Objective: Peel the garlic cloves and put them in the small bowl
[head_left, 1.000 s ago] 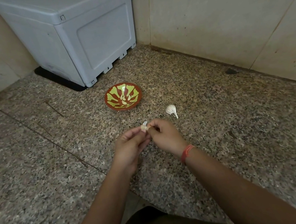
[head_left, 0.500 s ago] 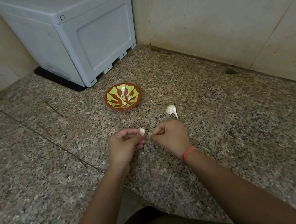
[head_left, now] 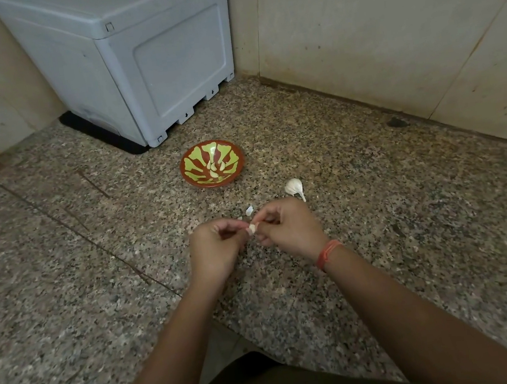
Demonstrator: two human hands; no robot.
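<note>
Left hand [head_left: 217, 245] pinches one clove [head_left: 252, 229] at the fingertips, near the bowl [head_left: 185, 172]. The bowl holds a few peeled cloves [head_left: 215, 168]; that portion is complete. A skin scrap [head_left: 249, 210] lies just beyond the hands. Right hand [head_left: 286, 232] pinches the same clove, apparently stripping skin. The bulb [head_left: 294, 186] lies just beyond, so further cloves probably remain.

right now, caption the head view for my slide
Left hand and right hand pinch a garlic clove; peeled cloves lie in the small bowl.
</note>
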